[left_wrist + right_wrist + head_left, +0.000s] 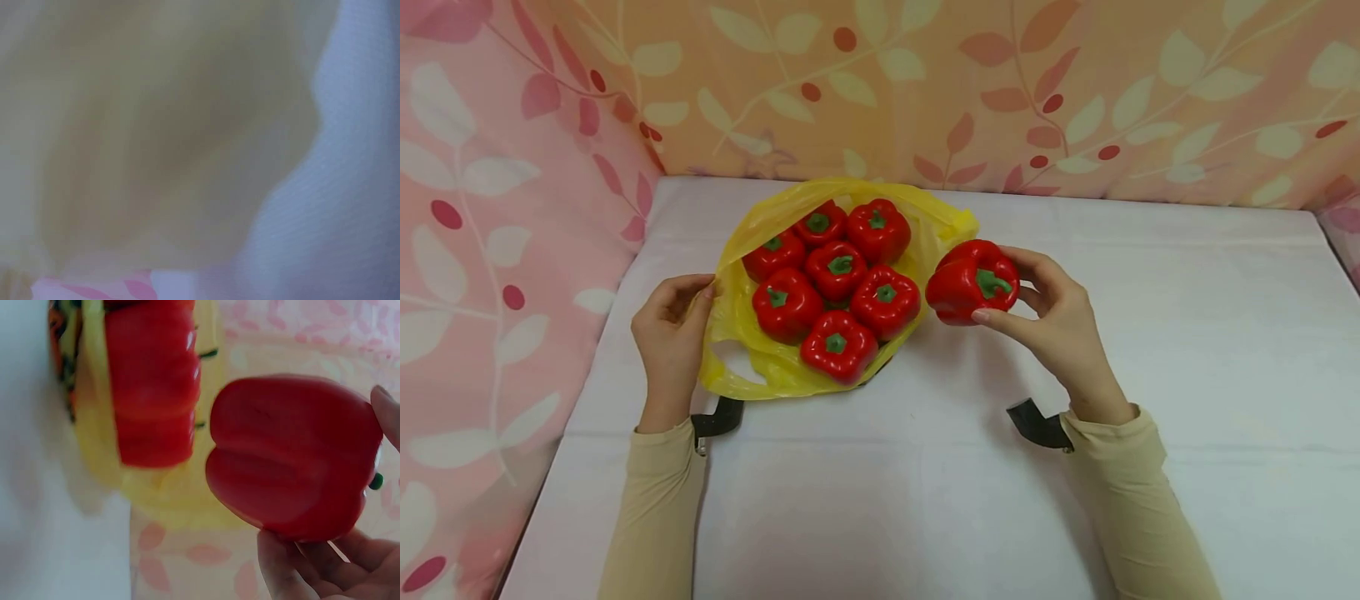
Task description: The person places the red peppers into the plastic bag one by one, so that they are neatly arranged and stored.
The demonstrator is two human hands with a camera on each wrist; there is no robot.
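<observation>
A yellow plastic bag (760,379) lies with its mouth spread, and several red bell peppers (838,271) with green stems sit inside it. My left hand (673,325) pinches the bag's left edge between thumb and fingers. My right hand (1052,317) grips one more red bell pepper (962,283) just off the bag's right side, its stem turned towards the palm. In the right wrist view, thumb and fingers hold that pepper (294,456) from opposite sides. The left wrist view is mostly filled by blurred bag plastic (162,125), which hides the left hand there.
Under the bag, a dark patterned edge (65,362) shows in the right wrist view; what it belongs to is unclear. All this rests on a white-covered table (880,500). Leaf-patterned cloth (895,92) stands behind it and on the left. Black wrist mounts (1037,425) stick out from the sleeves.
</observation>
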